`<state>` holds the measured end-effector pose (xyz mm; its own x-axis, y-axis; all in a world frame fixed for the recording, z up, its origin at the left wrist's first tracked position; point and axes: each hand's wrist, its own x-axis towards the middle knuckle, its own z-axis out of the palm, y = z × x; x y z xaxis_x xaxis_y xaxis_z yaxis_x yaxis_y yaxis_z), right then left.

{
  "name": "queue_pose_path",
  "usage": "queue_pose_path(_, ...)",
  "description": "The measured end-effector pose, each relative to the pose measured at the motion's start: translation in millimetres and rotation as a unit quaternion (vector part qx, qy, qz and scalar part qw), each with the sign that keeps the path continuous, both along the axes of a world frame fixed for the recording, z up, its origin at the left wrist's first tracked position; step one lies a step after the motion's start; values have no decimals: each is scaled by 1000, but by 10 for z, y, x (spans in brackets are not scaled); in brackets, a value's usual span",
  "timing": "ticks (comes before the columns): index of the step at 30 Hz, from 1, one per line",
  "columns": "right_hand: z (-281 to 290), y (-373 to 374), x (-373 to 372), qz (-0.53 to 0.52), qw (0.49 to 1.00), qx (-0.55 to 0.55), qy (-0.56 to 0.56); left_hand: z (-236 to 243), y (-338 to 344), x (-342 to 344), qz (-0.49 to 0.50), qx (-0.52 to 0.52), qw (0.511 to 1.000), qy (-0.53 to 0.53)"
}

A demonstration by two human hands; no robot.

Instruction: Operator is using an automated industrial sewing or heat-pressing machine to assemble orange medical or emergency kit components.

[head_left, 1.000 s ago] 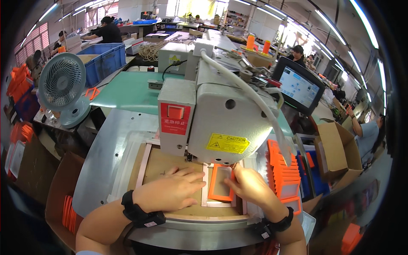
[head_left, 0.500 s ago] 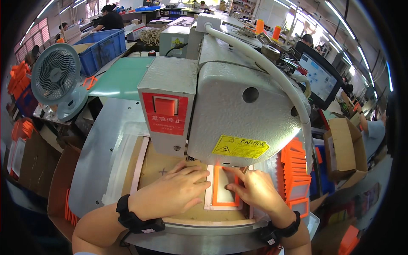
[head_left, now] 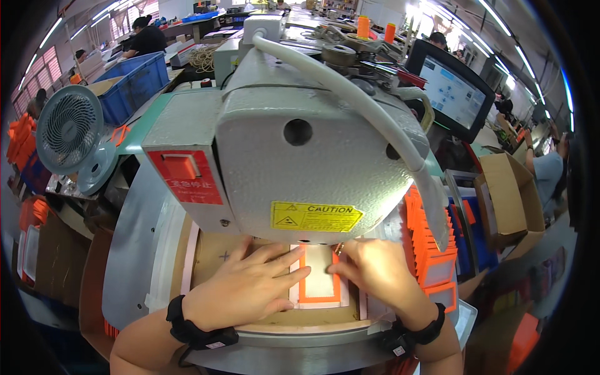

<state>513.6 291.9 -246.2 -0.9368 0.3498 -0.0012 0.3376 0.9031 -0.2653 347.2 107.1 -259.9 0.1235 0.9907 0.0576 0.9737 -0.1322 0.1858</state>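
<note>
My left hand [head_left: 253, 284] lies flat with its fingers spread. Its fingertips reach the left edge of an orange rectangular frame [head_left: 320, 299] with a pale panel inside. This frame sits in a whitish holder [head_left: 325, 305] on a tan board [head_left: 275, 317]. At the frame's right edge my right hand [head_left: 375, 269] is closed, thumb and fingers curled together; a small shiny bit shows near its fingertips, too small to name. Just beyond both hands, the grey sewing machine head [head_left: 312, 162] covers the frame's far end. Both wrists wear black straps.
A stack of orange frames [head_left: 431, 244] stands right of the board. Left are a fan [head_left: 70, 130], a blue crate [head_left: 134, 87] and a cardboard box [head_left: 97, 281]. Back right are a screen [head_left: 450, 94], an open carton [head_left: 509, 194] and a person's sleeve [head_left: 550, 175]. Orange thread spools [head_left: 363, 27] stand behind.
The machine head and its red-button box appear farther left, as the whole view has shifted. My right fingers have drawn in from the panel to the frame's right edge; the left hand stays flat.
</note>
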Motion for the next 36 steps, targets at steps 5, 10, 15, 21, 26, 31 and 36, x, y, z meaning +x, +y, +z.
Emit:
queue_pose_path(5,-140,152,136,36,991,25,125,-16,11,33,14,31,999,-30)
queue_pose_path(10,-178,148,24,161,969,171,70,-26,41,30,14,12,999,-44)
queue_pose_path(15,-252,163,59,138,982,70,104,-53,62,33,21,-8,998,-57)
queue_pose_path(21,-114,243,147,133,989,-53,25,-66,46,-13,5,2,999,-44)
queue_pose_path(26,-118,197,174,137,990,-25,2,24,-35,119,-56,-7,998,-23)
queue_pose_path(31,-97,126,124,124,991,-3,-58,-7,-43,289,-22,17,999,30)
queue_pose_path(36,-100,184,149,144,989,-10,-32,43,-20,367,-13,23,998,62)
